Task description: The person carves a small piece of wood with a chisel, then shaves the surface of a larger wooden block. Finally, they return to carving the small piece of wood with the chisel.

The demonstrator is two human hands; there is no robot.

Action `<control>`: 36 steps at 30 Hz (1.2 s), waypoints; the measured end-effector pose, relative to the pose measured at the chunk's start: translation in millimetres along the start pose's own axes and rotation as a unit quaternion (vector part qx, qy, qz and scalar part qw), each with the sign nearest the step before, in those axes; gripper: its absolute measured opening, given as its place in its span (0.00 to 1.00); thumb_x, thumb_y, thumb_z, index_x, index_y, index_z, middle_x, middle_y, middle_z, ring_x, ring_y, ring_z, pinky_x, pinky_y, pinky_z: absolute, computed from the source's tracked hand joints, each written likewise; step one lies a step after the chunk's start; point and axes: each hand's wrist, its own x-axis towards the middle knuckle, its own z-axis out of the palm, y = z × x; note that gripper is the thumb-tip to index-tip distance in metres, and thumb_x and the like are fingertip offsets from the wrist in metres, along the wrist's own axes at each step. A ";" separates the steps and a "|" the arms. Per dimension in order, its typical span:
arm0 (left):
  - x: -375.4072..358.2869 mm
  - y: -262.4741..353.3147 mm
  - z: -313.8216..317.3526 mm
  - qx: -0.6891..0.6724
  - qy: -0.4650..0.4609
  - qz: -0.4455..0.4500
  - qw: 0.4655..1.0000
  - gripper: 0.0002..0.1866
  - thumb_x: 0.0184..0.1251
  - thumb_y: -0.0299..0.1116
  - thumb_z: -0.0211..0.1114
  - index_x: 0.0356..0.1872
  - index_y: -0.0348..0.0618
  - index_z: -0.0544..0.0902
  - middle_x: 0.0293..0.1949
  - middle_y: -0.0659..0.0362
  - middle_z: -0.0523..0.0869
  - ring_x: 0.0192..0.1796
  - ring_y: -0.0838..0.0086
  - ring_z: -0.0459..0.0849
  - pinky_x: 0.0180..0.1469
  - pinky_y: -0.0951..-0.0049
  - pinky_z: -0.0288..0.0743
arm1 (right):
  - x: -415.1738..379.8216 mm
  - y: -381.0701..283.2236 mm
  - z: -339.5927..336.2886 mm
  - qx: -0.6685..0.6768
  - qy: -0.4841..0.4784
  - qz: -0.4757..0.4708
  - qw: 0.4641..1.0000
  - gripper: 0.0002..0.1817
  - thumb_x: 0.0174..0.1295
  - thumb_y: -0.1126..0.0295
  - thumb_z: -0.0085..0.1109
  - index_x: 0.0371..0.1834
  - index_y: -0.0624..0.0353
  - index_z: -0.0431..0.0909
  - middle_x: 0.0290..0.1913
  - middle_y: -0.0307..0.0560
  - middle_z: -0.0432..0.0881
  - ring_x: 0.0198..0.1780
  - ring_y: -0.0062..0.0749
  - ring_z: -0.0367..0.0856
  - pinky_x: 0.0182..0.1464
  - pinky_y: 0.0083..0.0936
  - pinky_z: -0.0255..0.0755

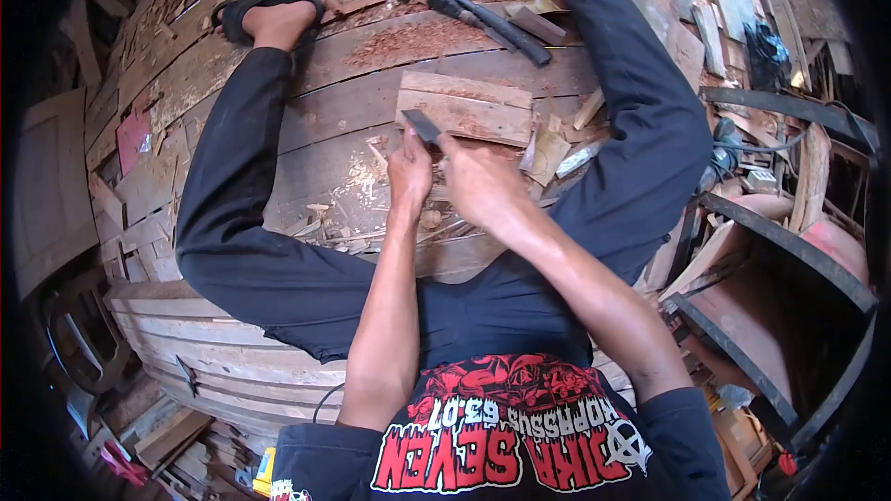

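A dark, flat chisel blade [422, 125] points up and to the left in front of me. My right hand [478, 184] is closed around its lower end, and any handle is hidden inside the fist. Against the blade's left edge, the fingers of my left hand [410, 172] are bent and pinched. Just beyond the blade lies a short wooden block [473, 104], with the blade's tip overlapping its near left part in view. Whether the tip touches the wood cannot be made out.
A claw hammer [478, 11] lies on the plank floor [320, 111] beyond the block, beside another dark-handled tool [459, 14]. Red-brown shavings [408, 42] and wood scraps are scattered about. A dark metal frame [780, 241] stands at right, stacked boards [213, 334] at left.
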 end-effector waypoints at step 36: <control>5.1 -5.7 -21.2 -0.072 -0.044 -0.048 0.995 0.37 0.88 0.57 0.36 0.46 0.30 0.83 0.21 0.53 0.81 0.21 0.67 0.81 0.28 0.65 0.76 | -2.8 33.7 6.2 0.075 0.012 -0.052 0.996 0.24 0.77 0.67 0.51 0.74 0.59 0.73 0.57 0.68 0.85 0.61 0.64 0.83 0.64 0.50 0.76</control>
